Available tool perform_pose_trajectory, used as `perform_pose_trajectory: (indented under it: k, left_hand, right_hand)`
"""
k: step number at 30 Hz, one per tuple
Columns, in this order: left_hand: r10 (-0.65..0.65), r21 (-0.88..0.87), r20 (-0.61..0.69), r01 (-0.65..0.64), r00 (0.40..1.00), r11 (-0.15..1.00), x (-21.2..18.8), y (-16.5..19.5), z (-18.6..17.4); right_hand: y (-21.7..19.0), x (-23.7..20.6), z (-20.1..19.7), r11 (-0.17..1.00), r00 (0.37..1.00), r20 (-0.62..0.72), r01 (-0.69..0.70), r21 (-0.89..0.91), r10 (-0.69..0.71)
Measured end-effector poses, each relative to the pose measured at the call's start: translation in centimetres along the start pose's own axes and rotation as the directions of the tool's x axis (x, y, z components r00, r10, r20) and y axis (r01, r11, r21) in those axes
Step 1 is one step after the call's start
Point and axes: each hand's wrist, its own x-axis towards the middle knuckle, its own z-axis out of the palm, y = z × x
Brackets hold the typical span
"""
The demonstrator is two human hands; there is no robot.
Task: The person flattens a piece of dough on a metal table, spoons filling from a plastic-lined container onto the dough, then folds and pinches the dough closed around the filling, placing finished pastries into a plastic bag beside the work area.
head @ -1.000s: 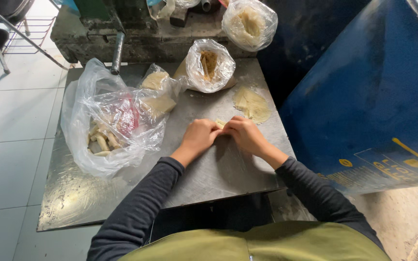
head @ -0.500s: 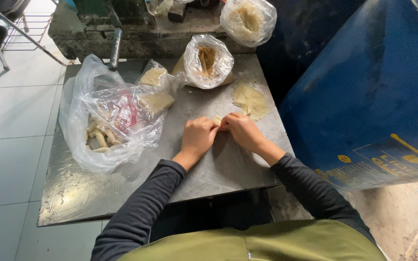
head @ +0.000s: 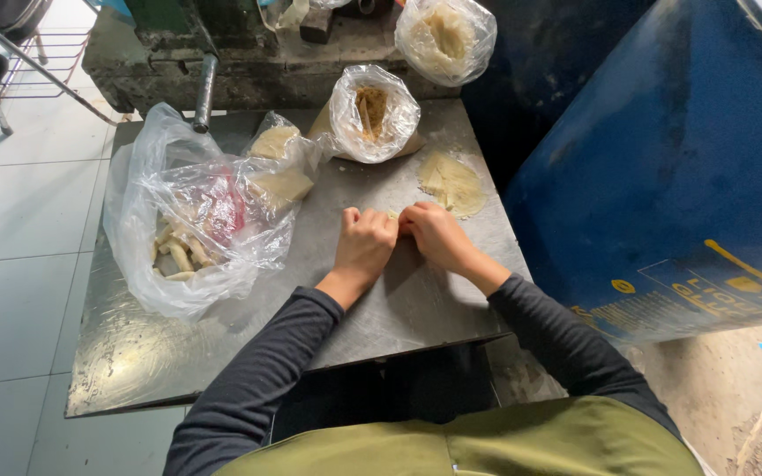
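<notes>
Pinching a small pale wrap (head: 392,214) shut between them, the left hand (head: 365,242) and right hand (head: 434,236) could tear it mid-table (head: 222,353) if squeezed hard.

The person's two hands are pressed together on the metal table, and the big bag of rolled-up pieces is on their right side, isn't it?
Not quite. The head view shows the left hand and right hand together on the metal table, but the big clear bag of rolled pieces lies on the person's left side, not the right.
</notes>
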Motion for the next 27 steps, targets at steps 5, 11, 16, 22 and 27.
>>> perform_pose_trajectory:
  k: [5,11,16,22,27]
  left_hand:
    - [-0.446,-0.397,0.446,0.618,0.776,0.679,2.7,-1.9,-0.6]
    - [-0.323,-0.47,0.056,0.31,0.945,0.827,0.8,-1.6,0.2]
    - [-0.215,-0.335,-0.034,0.191,0.976,0.923,0.1,-0.7,0.6]
    - [-0.506,-0.337,0.171,0.533,0.845,0.776,-0.7,1.7,-0.2]
    - [-0.642,-0.214,0.157,0.661,0.75,0.719,-0.8,2.6,1.7]
  right_hand:
    - [1.2,3.5,-1.5,0.951,0.925,0.275,-0.295,0.092,0.26]
    - [0.9,0.9,-0.6,0.991,0.998,0.023,0.06,0.121,-0.063]
    - [0.7,-0.2,-0.5,0.983,0.978,-0.123,0.178,0.046,-0.171]
    - [-0.7,-1.8,1.4,0.996,0.979,-0.191,-0.079,-0.045,0.069]
    - [-0.4,-1.5,3.4,0.96,0.939,-0.258,-0.261,-0.101,0.228]
